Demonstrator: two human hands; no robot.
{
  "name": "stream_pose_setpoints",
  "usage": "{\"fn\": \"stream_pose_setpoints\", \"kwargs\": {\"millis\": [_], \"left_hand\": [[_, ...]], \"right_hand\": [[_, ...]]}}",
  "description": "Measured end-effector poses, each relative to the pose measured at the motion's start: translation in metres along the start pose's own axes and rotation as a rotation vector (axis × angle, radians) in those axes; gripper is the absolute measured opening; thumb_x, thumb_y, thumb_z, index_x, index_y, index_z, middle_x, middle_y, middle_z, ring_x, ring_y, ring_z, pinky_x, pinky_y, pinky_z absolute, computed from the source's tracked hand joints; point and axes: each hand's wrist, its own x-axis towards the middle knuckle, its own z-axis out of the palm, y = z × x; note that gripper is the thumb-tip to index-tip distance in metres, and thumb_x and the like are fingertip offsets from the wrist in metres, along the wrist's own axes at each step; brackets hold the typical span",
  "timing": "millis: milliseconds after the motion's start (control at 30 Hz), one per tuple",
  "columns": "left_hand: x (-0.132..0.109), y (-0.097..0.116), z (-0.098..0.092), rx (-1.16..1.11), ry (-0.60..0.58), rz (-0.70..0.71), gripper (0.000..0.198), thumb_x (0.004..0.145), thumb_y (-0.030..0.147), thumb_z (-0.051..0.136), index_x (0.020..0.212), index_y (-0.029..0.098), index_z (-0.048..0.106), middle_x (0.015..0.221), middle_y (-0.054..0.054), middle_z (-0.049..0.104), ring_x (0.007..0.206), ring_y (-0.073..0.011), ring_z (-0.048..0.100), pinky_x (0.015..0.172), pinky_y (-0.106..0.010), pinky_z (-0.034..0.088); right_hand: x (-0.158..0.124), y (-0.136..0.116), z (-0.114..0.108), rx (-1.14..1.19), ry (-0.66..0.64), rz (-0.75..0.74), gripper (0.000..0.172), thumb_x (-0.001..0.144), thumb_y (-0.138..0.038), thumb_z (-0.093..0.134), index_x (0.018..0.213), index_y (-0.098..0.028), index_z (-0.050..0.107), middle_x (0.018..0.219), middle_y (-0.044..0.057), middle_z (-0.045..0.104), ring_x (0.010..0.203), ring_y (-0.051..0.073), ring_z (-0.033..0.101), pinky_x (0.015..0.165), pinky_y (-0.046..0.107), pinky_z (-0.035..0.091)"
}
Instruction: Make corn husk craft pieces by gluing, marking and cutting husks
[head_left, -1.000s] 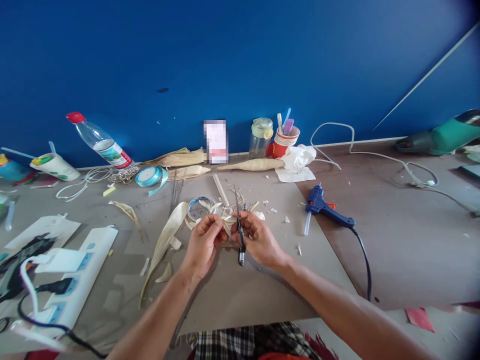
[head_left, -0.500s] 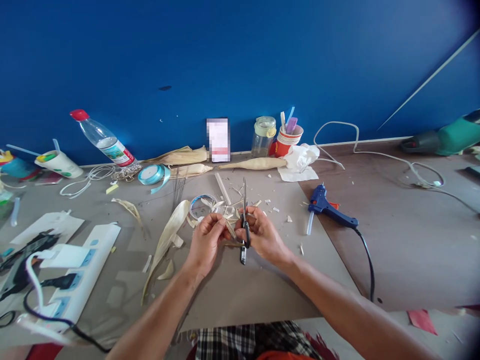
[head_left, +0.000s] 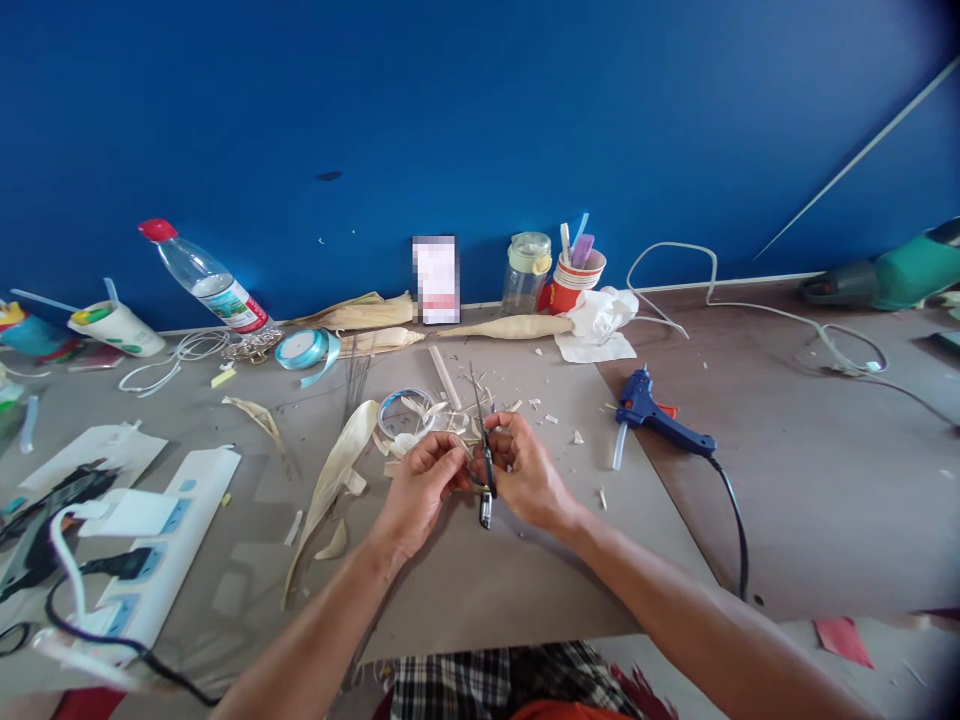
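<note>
Left hand (head_left: 424, 485) low over the middle of the counter (head_left: 525, 590), grip pinching a pale strip of husk (head_left: 463, 447) between thumb and fingers; most of the strip hidden by the hand. Right hand (head_left: 529, 475) just beside it, grip closed around dark scissors (head_left: 488, 470), blades pointing away toward the blue wall (head_left: 480, 120). Strip lies between the two hands, close to the scissors; whether the blades touch it, cannot tell.

Just beyond the hands: a roll of tape (head_left: 381, 414) lying flat, pale scraps scattered around it, and a pale stick (head_left: 445, 378). Left of the left hand, a long curled husk (head_left: 341, 460); near its upper end, a bundle of thin dark wires (head_left: 356, 385).

To the right, well apart from the right hand, a blue glue gun (head_left: 667, 425) on its side. Along the wall: a leaning bottle (head_left: 217, 285), a spool of light-blue ribbon (head_left: 301, 349), a clear jar (head_left: 525, 280), stacked paper cups (head_left: 577, 283) holding pens.
</note>
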Motion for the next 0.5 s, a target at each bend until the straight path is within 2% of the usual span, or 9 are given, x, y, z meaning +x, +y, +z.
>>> {"fn": "stream_pose_setpoints", "kwargs": {"millis": [167,267,433,500], "left_hand": [[0.001,-0.005,-0.001,0.072,-0.016,-0.005,0.021,0.073,0.031,0.070,0.069,0.015,0.056,0.065,0.000,0.060,0.056,-0.0088,0.052,0.057,-0.022,0.043],[0.002,-0.003,-0.004,0.051,0.020,0.002,0.022,0.073,0.032,0.070,0.069,0.016,0.056,0.062,0.002,0.057,0.055,-0.0091,0.051,0.058,-0.022,0.043],[0.004,0.007,-0.008,-0.003,0.134,0.044,0.025,0.070,0.033,0.072,0.066,0.016,0.055,0.054,0.004,0.051,0.051,-0.0069,0.046,0.052,-0.019,0.036],[0.005,0.009,-0.010,-0.041,0.151,0.054,0.025,0.068,0.033,0.073,0.065,0.016,0.055,0.055,0.004,0.051,0.051,-0.0063,0.046,0.051,-0.018,0.035]], "right_hand": [[0.000,-0.002,0.000,0.024,-0.026,0.019,0.044,0.068,-0.024,0.070,0.098,-0.023,0.038,0.065,-0.008,0.053,0.052,0.009,0.050,0.049,0.021,0.037],[-0.001,-0.004,-0.001,-0.032,-0.047,-0.014,0.042,0.069,-0.026,0.069,0.100,-0.022,0.041,0.070,-0.005,0.053,0.059,0.010,0.050,0.053,0.022,0.039],[-0.007,-0.008,-0.007,-0.410,-0.136,-0.107,0.030,0.071,-0.021,0.064,0.099,-0.019,0.053,0.067,-0.004,0.051,0.055,0.009,0.043,0.052,0.022,0.034],[-0.008,-0.009,-0.007,-0.575,-0.164,-0.165,0.029,0.070,-0.020,0.063,0.099,-0.019,0.058,0.066,-0.003,0.054,0.055,0.010,0.045,0.054,0.023,0.035]]}}
